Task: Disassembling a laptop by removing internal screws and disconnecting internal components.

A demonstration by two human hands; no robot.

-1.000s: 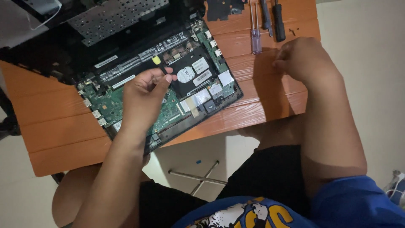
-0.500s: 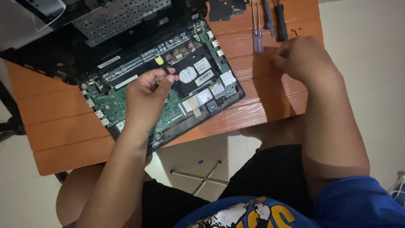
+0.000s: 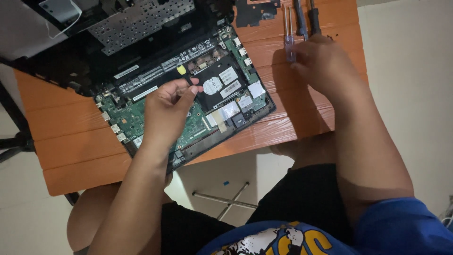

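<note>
The left hand point(image 3: 167, 111) pinches over the opened laptop point(image 3: 188, 104) mid-worktop point(image 3: 71, 146), while the right hand point(image 3: 321, 63) curls around a screwdriver point(image 3: 289, 40) near the far right corner.

Part of the green circuit board point(image 3: 127, 120) covered by the left hand point(image 3: 165, 111), whose pinched fingertips point(image 3: 188, 86) conceal whatever sits between them, too small to identify. Handle of the purple screwdriver point(image 3: 289, 45) partly hidden under the right hand point(image 3: 323, 68), fingers curled out of sight, so grip unclear; upper ends of the two dark tools point(image 3: 306, 19) beside it cut off by the top edge. Removed keyboard panel point(image 3: 141, 21) and black bracket point(image 3: 257, 10) also cropped at the top, orange table point(image 3: 71, 156) hidden beneath the laptop, labels on the drive point(image 3: 222, 82) too small to read.
</note>
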